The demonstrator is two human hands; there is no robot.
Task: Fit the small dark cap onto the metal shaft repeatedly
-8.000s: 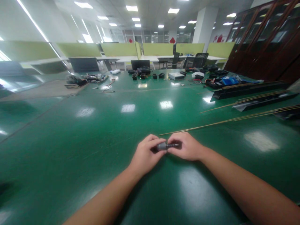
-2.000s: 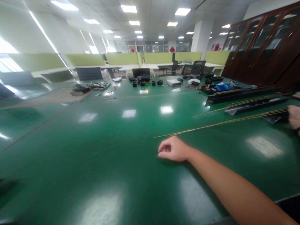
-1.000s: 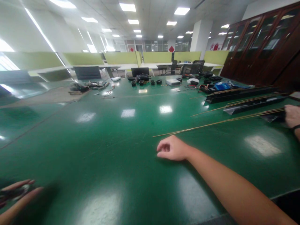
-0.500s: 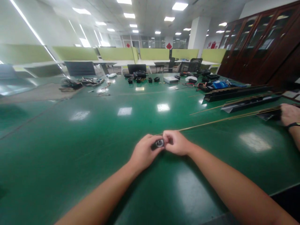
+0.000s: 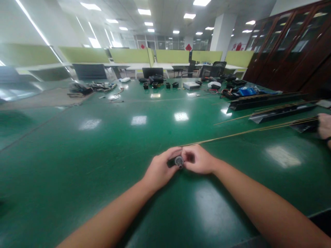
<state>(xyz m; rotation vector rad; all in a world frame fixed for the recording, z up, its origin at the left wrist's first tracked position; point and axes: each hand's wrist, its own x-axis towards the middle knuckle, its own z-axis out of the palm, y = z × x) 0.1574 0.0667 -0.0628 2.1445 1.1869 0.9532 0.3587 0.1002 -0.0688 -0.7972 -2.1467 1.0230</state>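
Observation:
Low over the green tabletop, my left hand is closed around a small dark cylinder with a grey round end and a short narrow tip facing me. My right hand is closed beside it, its fingertips against the cylinder's right edge. Whatever those right fingers pinch is hidden. Just behind both hands, thin brass-coloured rods stretch to the right. Their left end passes close to my fingers; whether I touch them I cannot tell.
Another person's hand is at the right edge, by the rods' far end. Black angled channels carry more rods. Across the back of the green table lie small black boxes, a grey box, a blue item and wires.
The cylinder's end has tilted down toward me, so its narrow tip now shows. My right hand has opened its curl slightly. The other person's hand sits farther right in view.

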